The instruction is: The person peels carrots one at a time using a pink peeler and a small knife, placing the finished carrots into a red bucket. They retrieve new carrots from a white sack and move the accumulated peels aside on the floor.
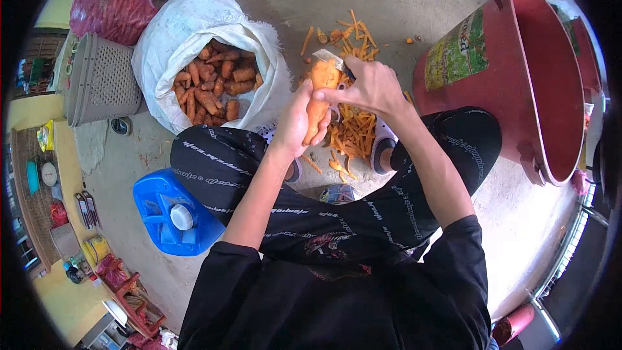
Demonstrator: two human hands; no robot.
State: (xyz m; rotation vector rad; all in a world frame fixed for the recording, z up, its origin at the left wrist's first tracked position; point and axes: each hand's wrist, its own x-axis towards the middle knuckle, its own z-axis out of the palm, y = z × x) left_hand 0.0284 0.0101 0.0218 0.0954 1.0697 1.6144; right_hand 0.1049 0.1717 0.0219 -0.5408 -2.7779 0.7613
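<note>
My left hand [299, 120] is wrapped round the lower part of a peeled orange carrot [326, 76]. At the carrot's upper end, my right hand [372, 87] is closed on a blade-like tool [329, 59], with its thumb against the carrot. Most of the tool's handle is hidden by the fingers. Below both hands, orange peelings [352, 135] lie in a heap on the floor between my feet, and more strips are scattered farther ahead. To the left, an open white sack [188, 26] holds several unpeeled carrots [208, 84].
A large red tub [499, 58] stands at the right. At the left are a blue jerrycan [155, 188], a grey perforated basket [107, 78] and a red mesh sack [113, 10]. My knees, in black trousers, frame the peelings.
</note>
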